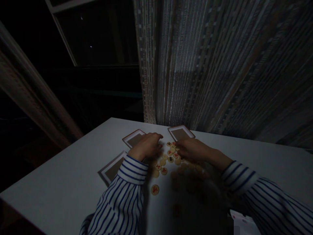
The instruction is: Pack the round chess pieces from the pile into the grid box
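Note:
Round wooden Chinese chess pieces (170, 159) with red or black characters lie loosely grouped on the white table. Some are face down. My left hand (149, 145) hovers over the left side of the group, one finger stretched out to the right and the others partly hidden beneath the palm. From the right, my right hand (192, 149) reaches in low over the pieces. Its fingers are bent together at the group's upper edge, and whatever lies between the fingertips is hidden. One red-marked piece (155, 189) sits apart, nearer to me. Shadow darkens the nearer pieces.
A shallow tray or lid (181, 133) lies behind the pieces, another tray (134, 138) is behind my left hand, and a grey-rimmed tray (111, 168) is beside my left sleeve. A pale object (244, 223) shows at lower right. A curtain (176, 65) hangs beyond the white table (73, 169).

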### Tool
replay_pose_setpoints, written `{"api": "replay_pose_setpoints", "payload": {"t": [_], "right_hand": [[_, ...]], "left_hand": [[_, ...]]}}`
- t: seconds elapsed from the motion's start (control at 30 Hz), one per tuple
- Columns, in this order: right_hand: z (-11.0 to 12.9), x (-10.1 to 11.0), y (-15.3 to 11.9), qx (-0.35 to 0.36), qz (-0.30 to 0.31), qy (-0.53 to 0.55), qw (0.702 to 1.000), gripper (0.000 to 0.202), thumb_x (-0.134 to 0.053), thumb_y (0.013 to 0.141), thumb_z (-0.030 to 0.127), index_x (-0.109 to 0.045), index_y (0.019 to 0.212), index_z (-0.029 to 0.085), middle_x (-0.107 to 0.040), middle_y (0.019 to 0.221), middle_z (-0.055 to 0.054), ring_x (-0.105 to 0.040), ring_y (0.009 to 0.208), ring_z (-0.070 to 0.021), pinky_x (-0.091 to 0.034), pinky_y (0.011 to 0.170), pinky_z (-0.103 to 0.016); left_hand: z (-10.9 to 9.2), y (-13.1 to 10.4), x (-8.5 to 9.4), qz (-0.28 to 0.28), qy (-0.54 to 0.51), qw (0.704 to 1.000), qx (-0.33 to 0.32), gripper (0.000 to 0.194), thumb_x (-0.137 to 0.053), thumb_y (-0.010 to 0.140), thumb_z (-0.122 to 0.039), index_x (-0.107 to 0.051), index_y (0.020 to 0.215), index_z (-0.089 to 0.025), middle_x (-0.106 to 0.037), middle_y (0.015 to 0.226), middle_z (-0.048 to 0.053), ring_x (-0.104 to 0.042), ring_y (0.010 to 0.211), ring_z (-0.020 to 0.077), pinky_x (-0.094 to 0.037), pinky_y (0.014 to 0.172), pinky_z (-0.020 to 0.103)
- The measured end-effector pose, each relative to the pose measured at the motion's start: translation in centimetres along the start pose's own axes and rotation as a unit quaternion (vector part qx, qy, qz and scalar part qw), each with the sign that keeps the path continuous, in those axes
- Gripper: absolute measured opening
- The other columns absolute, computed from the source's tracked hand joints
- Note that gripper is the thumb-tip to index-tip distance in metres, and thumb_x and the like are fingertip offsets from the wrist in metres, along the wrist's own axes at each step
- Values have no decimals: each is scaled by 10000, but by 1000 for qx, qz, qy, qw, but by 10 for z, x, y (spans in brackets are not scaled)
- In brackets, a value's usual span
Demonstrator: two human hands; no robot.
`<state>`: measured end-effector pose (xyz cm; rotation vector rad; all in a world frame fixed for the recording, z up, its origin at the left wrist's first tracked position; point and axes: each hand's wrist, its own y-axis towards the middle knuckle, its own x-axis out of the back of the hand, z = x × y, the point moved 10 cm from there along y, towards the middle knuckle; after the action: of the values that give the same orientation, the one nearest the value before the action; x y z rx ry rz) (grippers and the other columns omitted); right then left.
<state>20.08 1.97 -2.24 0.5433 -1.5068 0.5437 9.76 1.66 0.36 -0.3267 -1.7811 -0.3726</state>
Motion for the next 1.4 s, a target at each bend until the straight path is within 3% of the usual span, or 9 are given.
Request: {"api": "replay_pose_setpoints", "payload": {"t": [0.2, 0.6, 0.77, 0.93, 1.07, 1.27, 1.4], "right_hand": [[14, -11, 15, 36, 24, -10, 999, 213, -491, 757, 177, -627, 920, 160, -641, 942, -103, -587, 883, -200, -397, 767, -273], [12, -29, 27, 50, 50, 7, 997, 252, -487, 746, 167, -639, 947, 157, -630, 991, -117, -567, 917, -218, -382, 780, -296], [10, -29, 28, 39, 45, 45, 997, 238, -498, 732, 139, -664, 902, 153, -654, 946, -121, -576, 888, -217, -376, 776, -289], [5, -22, 24, 26, 21, 141, 989, 252, -512, 765, 224, -665, 945, 135, -672, 885, -108, -589, 805, -211, -398, 703, -290], [-6, -23, 24, -7, 6, 254, 967, 333, -494, 797, 311, -642, 1018, 110, -672, 751, -55, -590, 666, -165, -426, 601, -268], [-22, -20, 27, -56, -28, 380, 923, 422, -493, 796, 376, -605, 1080, 85, -685, 881, -82, -614, 761, -166, -475, 654, -279], [-26, -10, 24, -71, -58, 502, 860, 366, -602, 730, 396, -661, 981, 136, -686, 892, -52, -604, 827, -163, -458, 761, -300]], "left_hand": [[5, -2, 2, 1, -2, 1000, 8, 422, -472, 830, -267, -519, 1220, -114, -591, 1195, 155, -532, 1122, 269, -395, 938, 368], [11, -2, 7, -6, -6, 1000, 18, 418, -485, 829, -272, -523, 1218, -127, -623, 1146, 147, -576, 1051, 263, -420, 888, 366], [10, -2, 7, -4, 4, 1000, 24, 408, -496, 828, -257, -524, 1215, -130, -619, 1161, 126, -587, 1036, 239, -425, 894, 344], [7, -3, 11, -31, 8, 999, 9, 397, -499, 830, -257, -529, 1208, -138, -615, 1175, 112, -559, 1085, 243, -406, 935, 357], [6, -2, 17, -59, 2, 998, -3, 367, -492, 833, -245, -543, 1184, -154, -624, 1164, 95, -566, 1076, 225, -405, 940, 344], [4, 0, 23, -85, -34, 996, -7, 352, -512, 819, -253, -568, 1152, -156, -637, 1142, 79, -614, 964, 205, -453, 850, 308], [0, 1, 23, -94, -52, 994, -20, 348, -552, 796, -272, -588, 1124, -162, -652, 1110, 70, -624, 920, 204, -465, 804, 296]]}}
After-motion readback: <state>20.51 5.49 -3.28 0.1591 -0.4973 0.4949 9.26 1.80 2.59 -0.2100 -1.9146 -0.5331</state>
